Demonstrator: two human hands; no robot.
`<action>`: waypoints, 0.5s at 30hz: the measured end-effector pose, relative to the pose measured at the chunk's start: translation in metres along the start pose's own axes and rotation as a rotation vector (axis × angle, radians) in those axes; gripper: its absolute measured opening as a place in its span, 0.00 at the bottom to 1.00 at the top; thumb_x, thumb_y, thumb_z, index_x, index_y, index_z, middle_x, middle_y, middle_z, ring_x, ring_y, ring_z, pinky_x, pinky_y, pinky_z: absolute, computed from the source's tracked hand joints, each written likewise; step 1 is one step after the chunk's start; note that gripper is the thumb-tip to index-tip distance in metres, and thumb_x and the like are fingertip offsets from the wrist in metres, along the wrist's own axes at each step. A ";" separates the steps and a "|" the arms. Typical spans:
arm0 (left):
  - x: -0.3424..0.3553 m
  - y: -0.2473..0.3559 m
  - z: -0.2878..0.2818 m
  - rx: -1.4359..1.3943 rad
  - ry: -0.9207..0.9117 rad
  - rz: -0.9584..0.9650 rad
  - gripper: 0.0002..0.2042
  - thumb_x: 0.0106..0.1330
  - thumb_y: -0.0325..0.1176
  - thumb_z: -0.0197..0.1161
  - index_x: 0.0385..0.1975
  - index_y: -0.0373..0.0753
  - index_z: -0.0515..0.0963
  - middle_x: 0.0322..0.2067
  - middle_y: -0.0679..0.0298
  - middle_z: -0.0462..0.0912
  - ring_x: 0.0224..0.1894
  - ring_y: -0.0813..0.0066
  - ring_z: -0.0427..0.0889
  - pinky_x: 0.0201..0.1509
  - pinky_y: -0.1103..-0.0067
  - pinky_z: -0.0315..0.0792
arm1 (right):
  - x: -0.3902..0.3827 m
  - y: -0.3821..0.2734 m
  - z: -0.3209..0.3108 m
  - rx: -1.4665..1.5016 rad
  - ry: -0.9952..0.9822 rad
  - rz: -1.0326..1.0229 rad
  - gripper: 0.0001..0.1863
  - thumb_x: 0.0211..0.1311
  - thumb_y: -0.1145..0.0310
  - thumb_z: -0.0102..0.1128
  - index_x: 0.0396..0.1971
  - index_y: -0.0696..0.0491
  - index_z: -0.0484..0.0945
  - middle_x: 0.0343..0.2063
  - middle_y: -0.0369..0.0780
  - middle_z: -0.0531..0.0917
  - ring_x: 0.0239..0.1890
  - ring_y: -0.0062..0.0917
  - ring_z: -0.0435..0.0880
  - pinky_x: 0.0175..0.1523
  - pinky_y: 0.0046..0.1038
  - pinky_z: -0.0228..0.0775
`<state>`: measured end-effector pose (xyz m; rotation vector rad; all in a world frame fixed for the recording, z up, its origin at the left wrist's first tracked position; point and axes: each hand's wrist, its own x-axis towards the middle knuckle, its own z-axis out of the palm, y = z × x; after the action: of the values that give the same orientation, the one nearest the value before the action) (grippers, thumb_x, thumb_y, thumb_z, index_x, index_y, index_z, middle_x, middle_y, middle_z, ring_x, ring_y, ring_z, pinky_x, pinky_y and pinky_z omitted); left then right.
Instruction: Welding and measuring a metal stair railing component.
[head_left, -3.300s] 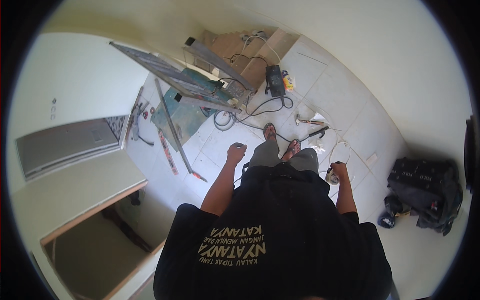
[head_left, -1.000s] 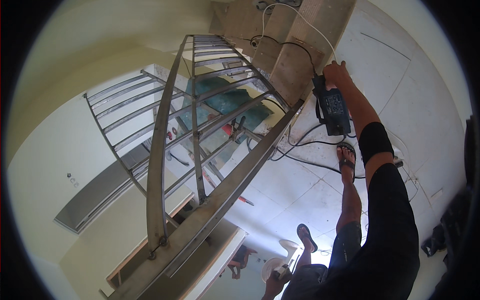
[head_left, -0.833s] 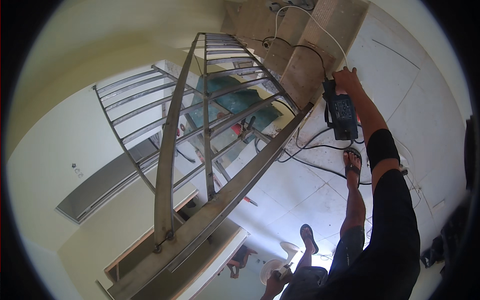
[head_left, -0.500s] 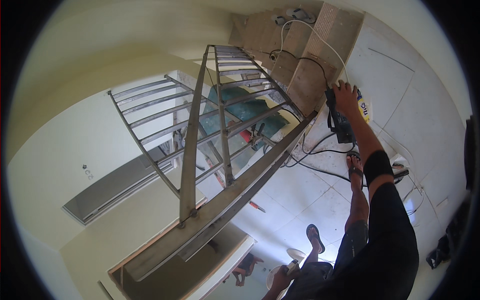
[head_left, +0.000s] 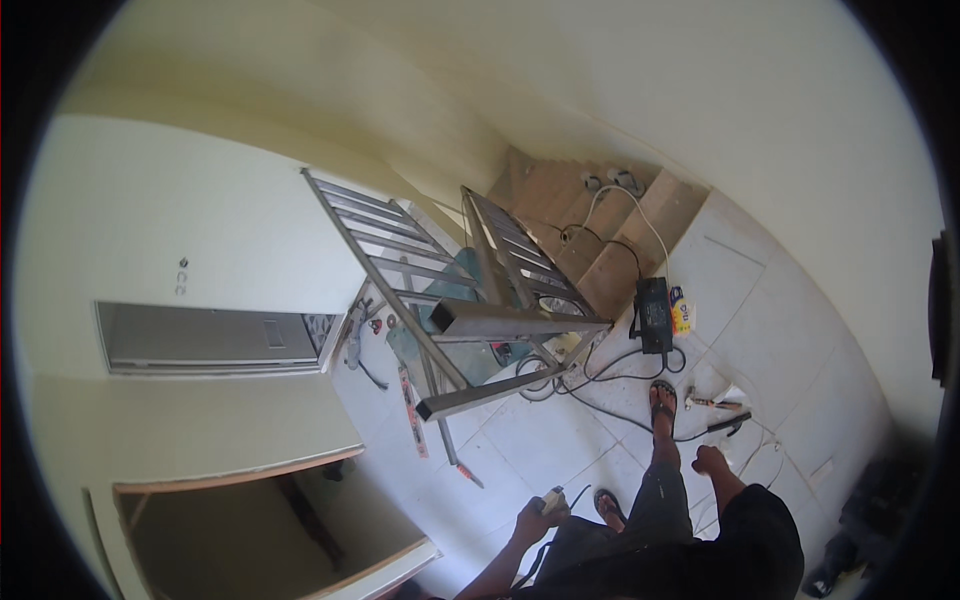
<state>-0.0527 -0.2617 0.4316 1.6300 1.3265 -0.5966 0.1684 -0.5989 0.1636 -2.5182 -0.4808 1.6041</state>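
My left hand (head_left: 541, 522) is closed round a small pale block-like thing (head_left: 550, 500), its kind unclear; a thin dark cord or strap shows beside it. My right hand (head_left: 710, 461) hangs curled over the floor, with nothing visible in it. Ahead of it on the tiles stands a black box-shaped machine (head_left: 653, 315), apparently a welding machine, with cables and a strap. Nearest the right hand lies a black-handled clamp, perhaps an electrode holder (head_left: 728, 423), on a cable. Neither hand touches the grey metal railing (head_left: 520, 322), which stands tilted in front of me.
A yellow and white packet (head_left: 681, 312) lies against the machine. Wooden stairs (head_left: 610, 240) rise behind, with sandals on a step. Cables (head_left: 610, 375) loop over the tiles near my foot. An orange-red level (head_left: 412, 410) lies beneath the railing. A framed opening (head_left: 400, 560) is at lower left.
My right hand has come off the top of the black machine and drawn back towards me. My view has shifted, showing the railing from another angle. My left hand still holds the pale thing.
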 end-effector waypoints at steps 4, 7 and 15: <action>0.008 -0.059 0.000 0.002 0.065 0.166 0.25 0.43 0.46 0.72 0.35 0.33 0.74 0.33 0.57 0.81 0.36 0.72 0.79 0.43 0.77 0.71 | -0.024 0.017 0.008 -0.251 0.179 -0.314 0.19 0.47 0.60 0.58 0.35 0.59 0.76 0.32 0.48 0.81 0.33 0.38 0.82 0.37 0.38 0.75; -0.002 -0.105 -0.002 0.055 0.167 0.209 0.28 0.40 0.50 0.72 0.34 0.33 0.75 0.32 0.56 0.81 0.36 0.69 0.80 0.41 0.75 0.72 | -0.074 -0.016 -0.008 0.724 0.395 0.049 0.16 0.47 0.65 0.60 0.35 0.59 0.74 0.21 0.43 0.79 0.18 0.27 0.78 0.22 0.30 0.72; -0.034 -0.289 -0.012 -0.084 0.277 0.013 0.32 0.37 0.50 0.70 0.40 0.31 0.75 0.37 0.50 0.80 0.43 0.59 0.80 0.46 0.71 0.73 | -0.215 -0.054 0.034 0.561 0.335 0.052 0.18 0.44 0.61 0.61 0.34 0.57 0.77 0.20 0.43 0.81 0.16 0.27 0.80 0.21 0.28 0.72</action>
<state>-0.3363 -0.2701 0.3642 1.6943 1.5174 -0.3099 0.0429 -0.6201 0.3484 -2.2916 0.0698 1.0887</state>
